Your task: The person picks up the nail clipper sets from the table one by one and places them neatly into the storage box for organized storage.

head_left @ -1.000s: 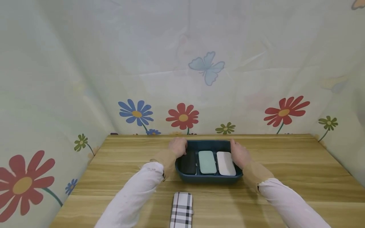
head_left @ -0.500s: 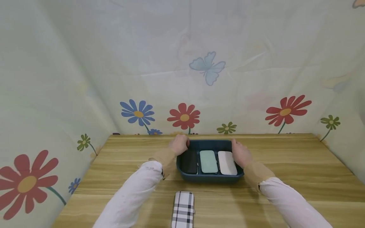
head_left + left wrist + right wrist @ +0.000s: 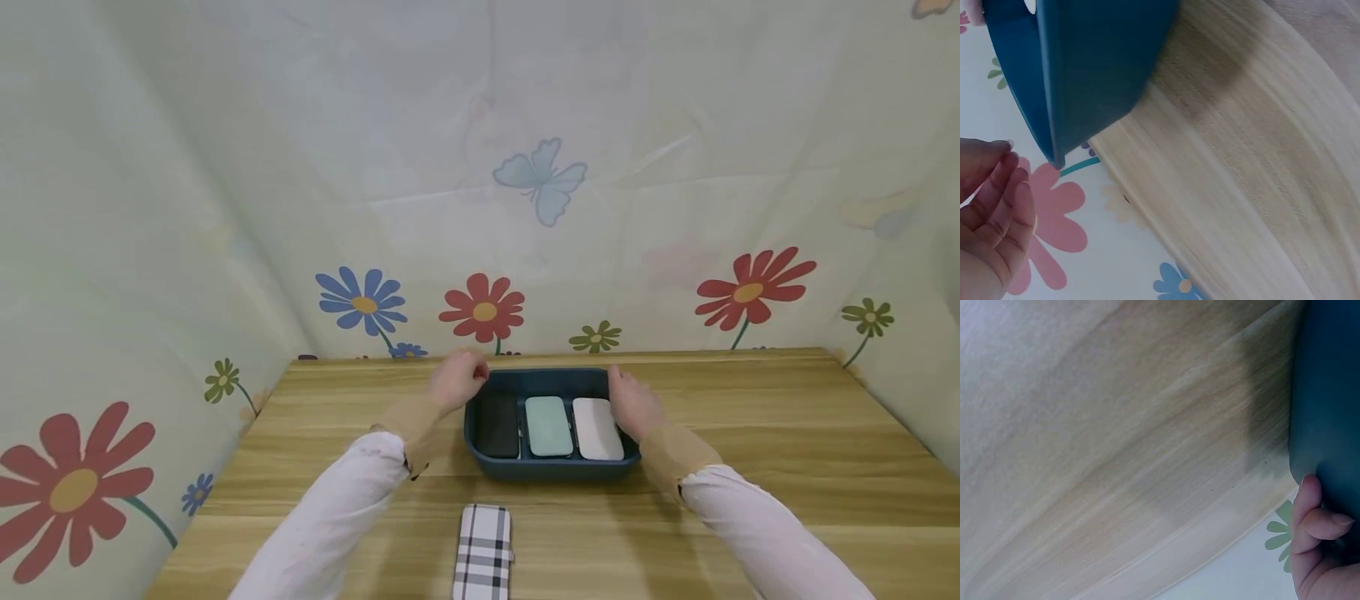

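Observation:
A dark blue plastic storage box (image 3: 555,472) stands on the wooden table, holding a black flat case (image 3: 498,427), a mint-green one (image 3: 549,425) and a white one (image 3: 597,428) side by side. My right hand (image 3: 634,403) grips the box's right rim; in the right wrist view its fingers (image 3: 1310,506) curl against the outer wall. Just off the far left corner is my left hand (image 3: 457,380). The left wrist view shows that hand (image 3: 991,219) apart from the box, its fingers loosely bent and holding nothing. What the right thumb touches is partly hidden.
A black-and-white plaid flat case (image 3: 482,552) lies on the table (image 3: 765,433) in front of the box. Behind the table's far edge hangs a pale curtain (image 3: 420,183) printed with flowers and a butterfly.
My left hand has let go of the box's left rim and drawn slightly away to the left. The right hand keeps its hold, and the box stays in place.

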A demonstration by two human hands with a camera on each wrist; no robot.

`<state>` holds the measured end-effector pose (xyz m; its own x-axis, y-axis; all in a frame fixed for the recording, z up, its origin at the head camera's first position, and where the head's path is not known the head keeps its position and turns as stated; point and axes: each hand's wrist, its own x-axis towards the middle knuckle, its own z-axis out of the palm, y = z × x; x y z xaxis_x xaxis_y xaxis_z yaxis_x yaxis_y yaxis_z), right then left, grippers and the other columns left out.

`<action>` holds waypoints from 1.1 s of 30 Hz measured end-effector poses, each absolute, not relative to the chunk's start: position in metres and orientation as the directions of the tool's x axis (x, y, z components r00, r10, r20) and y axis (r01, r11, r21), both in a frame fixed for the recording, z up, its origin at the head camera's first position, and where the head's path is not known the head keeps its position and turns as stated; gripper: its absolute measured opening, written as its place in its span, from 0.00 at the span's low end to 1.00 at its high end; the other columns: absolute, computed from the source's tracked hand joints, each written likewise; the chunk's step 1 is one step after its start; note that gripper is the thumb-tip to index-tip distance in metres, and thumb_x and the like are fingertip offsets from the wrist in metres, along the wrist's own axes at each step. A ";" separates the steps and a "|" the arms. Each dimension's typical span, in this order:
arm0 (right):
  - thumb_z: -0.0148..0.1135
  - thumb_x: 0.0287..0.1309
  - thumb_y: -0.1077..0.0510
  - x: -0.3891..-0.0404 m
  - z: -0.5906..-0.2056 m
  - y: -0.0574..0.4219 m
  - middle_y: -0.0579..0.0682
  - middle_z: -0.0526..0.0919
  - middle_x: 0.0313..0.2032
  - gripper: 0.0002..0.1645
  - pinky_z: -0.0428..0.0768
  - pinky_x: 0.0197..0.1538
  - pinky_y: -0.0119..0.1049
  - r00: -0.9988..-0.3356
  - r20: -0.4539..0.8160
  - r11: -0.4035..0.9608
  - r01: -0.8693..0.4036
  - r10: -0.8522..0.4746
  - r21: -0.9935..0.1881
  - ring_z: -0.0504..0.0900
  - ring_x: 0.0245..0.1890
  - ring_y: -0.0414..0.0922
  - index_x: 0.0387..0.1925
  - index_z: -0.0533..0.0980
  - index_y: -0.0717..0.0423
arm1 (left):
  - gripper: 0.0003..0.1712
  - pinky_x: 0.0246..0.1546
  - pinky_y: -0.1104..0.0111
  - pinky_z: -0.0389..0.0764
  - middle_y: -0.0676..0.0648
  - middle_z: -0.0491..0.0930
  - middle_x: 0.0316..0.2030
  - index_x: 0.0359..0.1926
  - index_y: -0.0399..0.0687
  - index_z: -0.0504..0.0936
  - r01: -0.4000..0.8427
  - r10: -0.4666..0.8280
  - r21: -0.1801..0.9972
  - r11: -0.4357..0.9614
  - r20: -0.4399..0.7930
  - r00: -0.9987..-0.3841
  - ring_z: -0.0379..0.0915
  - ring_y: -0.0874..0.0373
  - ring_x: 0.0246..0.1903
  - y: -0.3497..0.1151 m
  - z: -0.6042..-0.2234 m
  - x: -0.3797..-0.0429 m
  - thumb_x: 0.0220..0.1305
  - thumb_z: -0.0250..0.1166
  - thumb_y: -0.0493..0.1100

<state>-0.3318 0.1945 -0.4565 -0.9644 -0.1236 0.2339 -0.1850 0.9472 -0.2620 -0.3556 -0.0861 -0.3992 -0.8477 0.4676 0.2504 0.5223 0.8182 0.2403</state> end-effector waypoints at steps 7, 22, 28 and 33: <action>0.46 0.58 0.73 -0.330 -0.454 0.193 0.67 0.74 0.34 0.12 0.75 0.27 0.49 -0.965 0.225 0.945 -0.196 -0.138 -0.260 0.76 0.28 0.57 0.44 0.61 0.71 | 0.01 0.31 0.69 0.73 0.51 0.74 0.26 0.30 0.40 0.80 0.609 0.538 0.307 0.731 0.288 -0.792 0.68 0.57 0.26 -0.107 -0.405 -0.345 0.56 0.62 0.33; 0.45 0.59 0.73 -0.329 -0.457 0.195 0.68 0.73 0.35 0.13 0.76 0.27 0.49 -0.965 0.226 0.943 -0.193 -0.132 -0.272 0.76 0.29 0.59 0.46 0.60 0.72 | 0.04 0.28 0.68 0.74 0.50 0.74 0.26 0.26 0.41 0.79 0.688 0.605 0.187 0.702 0.353 -0.713 0.70 0.58 0.27 -0.131 -0.411 -0.329 0.52 0.62 0.29; 0.45 0.59 0.73 -0.329 -0.456 0.195 0.69 0.73 0.36 0.13 0.76 0.29 0.50 -0.962 0.237 0.944 -0.196 -0.133 -0.267 0.76 0.31 0.59 0.46 0.61 0.72 | 0.03 0.29 0.69 0.75 0.51 0.73 0.27 0.28 0.44 0.79 0.694 0.641 0.085 0.715 0.317 -0.699 0.70 0.58 0.27 -0.132 -0.411 -0.321 0.55 0.62 0.33; 0.44 0.60 0.72 -0.329 -0.457 0.194 0.68 0.73 0.36 0.11 0.76 0.29 0.50 -0.963 0.231 0.944 -0.197 -0.136 -0.263 0.77 0.31 0.59 0.45 0.61 0.71 | 0.02 0.30 0.71 0.75 0.51 0.75 0.29 0.29 0.43 0.79 0.694 0.652 0.067 0.717 0.287 -0.702 0.71 0.59 0.27 -0.132 -0.409 -0.314 0.57 0.62 0.36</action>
<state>-0.3293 0.1940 -0.4570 -0.9632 -0.1364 0.2314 -0.1969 0.9445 -0.2630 -0.3140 -0.1319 -0.4094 -0.7020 0.6519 0.2868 0.6936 0.7173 0.0672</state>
